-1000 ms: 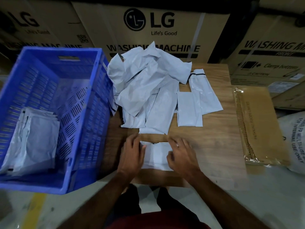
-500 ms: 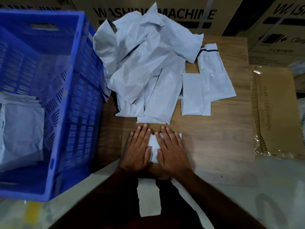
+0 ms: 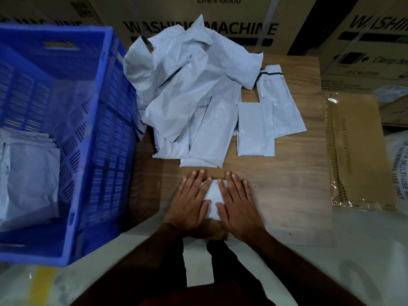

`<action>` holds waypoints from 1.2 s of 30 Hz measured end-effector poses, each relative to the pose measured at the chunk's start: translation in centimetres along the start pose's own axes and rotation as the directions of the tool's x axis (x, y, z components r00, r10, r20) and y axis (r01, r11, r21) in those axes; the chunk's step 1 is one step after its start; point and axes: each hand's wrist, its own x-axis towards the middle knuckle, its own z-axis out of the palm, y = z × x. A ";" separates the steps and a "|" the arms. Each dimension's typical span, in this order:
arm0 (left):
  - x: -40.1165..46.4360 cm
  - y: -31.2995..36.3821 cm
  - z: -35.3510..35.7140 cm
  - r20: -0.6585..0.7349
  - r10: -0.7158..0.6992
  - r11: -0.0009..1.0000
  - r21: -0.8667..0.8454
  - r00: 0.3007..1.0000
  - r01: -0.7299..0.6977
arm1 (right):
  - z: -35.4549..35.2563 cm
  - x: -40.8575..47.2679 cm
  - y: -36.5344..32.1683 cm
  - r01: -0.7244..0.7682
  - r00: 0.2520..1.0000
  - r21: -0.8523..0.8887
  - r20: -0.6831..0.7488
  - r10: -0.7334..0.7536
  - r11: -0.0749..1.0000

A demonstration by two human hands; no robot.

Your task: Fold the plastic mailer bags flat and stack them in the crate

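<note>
A small folded white mailer bag (image 3: 213, 196) lies on the wooden table (image 3: 287, 184) near its front edge. My left hand (image 3: 192, 199) and my right hand (image 3: 238, 202) press flat on it side by side, fingers straight, covering most of it. Behind them a loose pile of crumpled white mailer bags (image 3: 189, 89) spreads over the table's back half. Two flatter bags (image 3: 256, 129) lie to the pile's right. The blue slotted crate (image 3: 106, 133) stands at the left with a stack of folded bags (image 3: 28, 173) inside.
Large cardboard washing-machine boxes (image 3: 220, 29) stand behind the table. A brown cardboard piece in clear wrap (image 3: 357, 151) lies at the table's right. A white printed sack (image 3: 399, 164) sits at the far right. Pale floor lies below the table's front edge.
My hands came together over the folded bag and now press flat on it. The head camera tilted down, then back up a little.
</note>
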 end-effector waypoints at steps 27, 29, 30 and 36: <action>-1.6 -0.6 -16.6 -0.316 -0.120 0.969 0.169 0.941 0.180 | -12.6 8.0 -4.5 0.248 0.949 0.036 -0.211 -0.235 0.968; -1.2 -1.1 -18.3 -0.340 -0.120 0.969 0.163 0.933 0.184 | -14.1 9.7 -5.2 0.236 0.946 0.046 -0.239 -0.218 0.971; -1.1 -1.6 -19.1 -0.351 -0.121 0.969 0.162 0.929 0.187 | -14.7 10.4 -5.7 0.224 0.946 0.047 -0.249 -0.205 0.973; -1.6 -6.0 -23.9 -0.470 -0.141 0.956 0.165 0.871 0.244 | -17.7 13.6 -11.1 0.152 0.931 -0.002 -0.336 -0.144 0.988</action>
